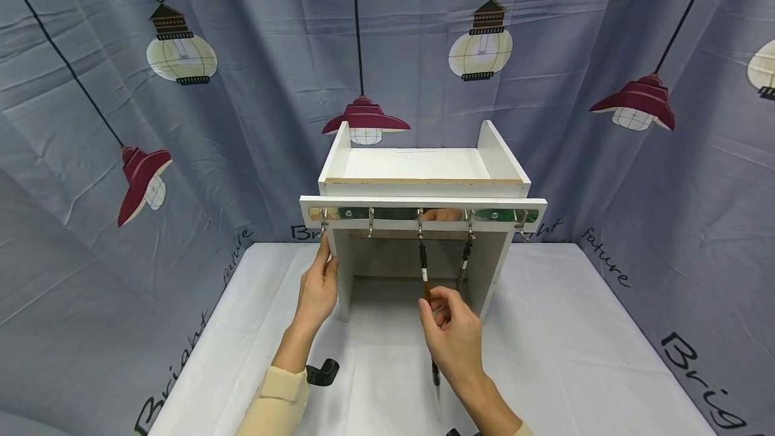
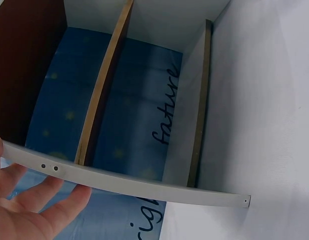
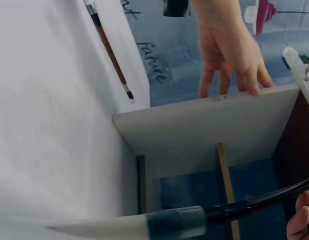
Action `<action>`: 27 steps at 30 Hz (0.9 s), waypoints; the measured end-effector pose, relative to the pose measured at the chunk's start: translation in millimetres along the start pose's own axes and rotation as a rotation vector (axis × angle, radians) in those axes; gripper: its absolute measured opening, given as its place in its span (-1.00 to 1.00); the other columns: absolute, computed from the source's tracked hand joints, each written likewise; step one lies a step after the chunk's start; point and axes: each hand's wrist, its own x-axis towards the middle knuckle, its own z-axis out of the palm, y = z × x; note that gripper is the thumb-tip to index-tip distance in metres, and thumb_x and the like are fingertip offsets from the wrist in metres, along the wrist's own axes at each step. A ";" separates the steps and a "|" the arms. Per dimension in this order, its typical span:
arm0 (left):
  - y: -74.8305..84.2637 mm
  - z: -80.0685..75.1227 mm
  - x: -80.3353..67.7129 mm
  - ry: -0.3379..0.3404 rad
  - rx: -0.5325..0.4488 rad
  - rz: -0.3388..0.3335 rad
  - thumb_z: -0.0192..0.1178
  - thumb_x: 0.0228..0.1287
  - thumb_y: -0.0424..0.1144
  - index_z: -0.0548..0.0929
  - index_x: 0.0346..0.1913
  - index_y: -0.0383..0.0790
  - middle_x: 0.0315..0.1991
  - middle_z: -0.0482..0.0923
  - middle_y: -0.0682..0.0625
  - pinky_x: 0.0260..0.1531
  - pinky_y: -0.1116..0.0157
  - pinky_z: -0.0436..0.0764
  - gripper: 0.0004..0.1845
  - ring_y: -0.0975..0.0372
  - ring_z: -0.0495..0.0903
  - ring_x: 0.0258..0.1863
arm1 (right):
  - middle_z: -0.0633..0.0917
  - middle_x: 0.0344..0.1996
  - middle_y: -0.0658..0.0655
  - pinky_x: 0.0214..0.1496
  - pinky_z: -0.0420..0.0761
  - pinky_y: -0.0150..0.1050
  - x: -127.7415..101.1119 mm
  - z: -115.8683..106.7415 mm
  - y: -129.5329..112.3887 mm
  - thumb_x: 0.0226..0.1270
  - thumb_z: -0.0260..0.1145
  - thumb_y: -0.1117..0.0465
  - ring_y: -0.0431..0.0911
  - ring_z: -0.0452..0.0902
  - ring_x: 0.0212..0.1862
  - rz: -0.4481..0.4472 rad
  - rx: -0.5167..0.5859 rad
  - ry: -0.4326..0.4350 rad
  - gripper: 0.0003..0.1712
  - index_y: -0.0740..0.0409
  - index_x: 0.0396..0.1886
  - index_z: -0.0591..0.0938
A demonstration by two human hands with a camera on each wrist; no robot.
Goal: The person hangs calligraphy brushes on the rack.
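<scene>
the white shelf stands on the table with a rail of hooks along its front edge, so the calligraphy brushes hang by their loops with the tips pointing down. the left hand rests flat against the shelf's left side panel, fingers straight and together, thumb toward the front edge; judging by that, it steadies the unit against any tug on the rail. in the left wrist view its fingers lie under the edge of the panel, relaxed, gripping nothing.

the right hand is just below the rail, thumb and forefinger pinching the shaft of a hanging brush, which hangs from the hook straight above the hand. the brush's pale tip passes below the hand. a second brush hangs just to the right of those fingers, untouched. a third brush lies loose on the table, near the person's side of the right hand.
</scene>
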 end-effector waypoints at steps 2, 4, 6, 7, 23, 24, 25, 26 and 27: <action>-0.1 0.0 0.2 -0.001 0.003 0.002 -0.09 0.70 -0.11 0.02 0.67 0.02 0.60 0.17 -0.13 0.23 -0.13 0.56 -0.38 -0.10 0.51 0.37 | 0.66 -0.48 -0.01 -0.54 0.41 -0.55 -0.2 3.1 2.0 0.19 0.52 0.44 -0.33 0.42 -0.55 0.012 -0.001 0.001 -0.74 0.20 -0.17 0.66; -0.6 0.1 0.3 -0.003 0.005 0.005 -0.09 0.70 -0.11 0.02 0.67 0.01 0.60 0.17 -0.14 0.23 -0.13 0.56 -0.37 -0.11 0.50 0.38 | 0.66 -0.47 -0.01 -0.53 0.43 -0.54 -0.1 6.2 3.9 0.19 0.53 0.43 -0.33 0.44 -0.54 0.027 -0.008 0.001 -0.75 0.20 -0.18 0.66; -1.1 0.3 0.5 -0.003 0.008 0.006 -0.08 0.70 -0.11 0.03 0.67 0.01 0.60 0.17 -0.14 0.23 -0.13 0.56 -0.37 -0.11 0.50 0.37 | 0.66 -0.47 0.00 -0.51 0.47 -0.52 0.7 9.5 5.6 0.20 0.53 0.41 -0.32 0.47 -0.52 0.047 -0.018 -0.005 -0.75 0.20 -0.18 0.66; -1.4 0.4 0.6 -0.003 0.008 0.006 -0.09 0.70 -0.11 0.02 0.67 0.01 0.60 0.17 -0.14 0.23 -0.13 0.56 -0.38 -0.11 0.50 0.38 | 0.67 -0.46 0.00 -0.50 0.49 -0.50 1.3 11.1 6.5 0.21 0.54 0.39 -0.31 0.48 -0.51 0.057 -0.025 -0.010 -0.76 0.21 -0.18 0.66; 0.1 0.2 1.6 0.004 0.012 0.031 -0.09 0.70 -0.10 0.02 0.67 -0.03 0.59 0.18 -0.20 0.17 -0.14 0.58 -0.37 -0.12 0.53 0.34 | 0.71 -0.40 0.08 -0.44 0.56 -0.37 14.2 30.8 27.1 0.28 0.51 0.30 -0.21 0.55 -0.45 0.151 -0.068 -0.040 -0.81 0.21 -0.17 0.69; 0.3 0.0 1.4 0.004 0.012 0.034 -0.08 0.70 -0.09 0.01 0.67 -0.04 0.59 0.18 -0.20 0.17 -0.14 0.58 -0.37 -0.12 0.54 0.34 | 0.71 -0.40 0.09 -0.44 0.56 -0.37 14.7 31.4 27.7 0.28 0.51 0.30 -0.20 0.55 -0.45 0.156 -0.069 -0.040 -0.82 0.21 -0.18 0.69; 0.6 -0.2 1.2 0.005 0.012 0.035 -0.09 0.70 -0.09 0.01 0.67 -0.05 0.59 0.18 -0.21 0.17 -0.14 0.58 -0.36 -0.13 0.54 0.34 | 0.71 -0.40 0.09 -0.44 0.56 -0.37 15.1 32.2 28.5 0.28 0.51 0.30 -0.20 0.56 -0.45 0.161 -0.069 -0.041 -0.82 0.21 -0.18 0.69; 0.6 -0.4 1.0 0.005 0.012 0.037 -0.08 0.70 -0.08 0.01 0.67 -0.05 0.59 0.18 -0.21 0.18 -0.14 0.58 -0.36 -0.13 0.54 0.33 | 0.72 -0.40 0.09 -0.44 0.57 -0.37 15.5 33.0 29.3 0.29 0.51 0.29 -0.19 0.56 -0.45 0.163 -0.071 -0.042 -0.82 0.21 -0.17 0.69; 0.9 -0.7 0.8 0.007 0.013 0.036 -0.08 0.70 -0.08 0.02 0.67 -0.05 0.59 0.18 -0.21 0.18 -0.15 0.58 -0.36 -0.14 0.55 0.33 | 0.72 -0.40 0.10 -0.44 0.57 -0.37 15.8 33.8 29.9 0.29 0.51 0.29 -0.19 0.56 -0.44 0.167 -0.071 -0.043 -0.82 0.21 -0.17 0.69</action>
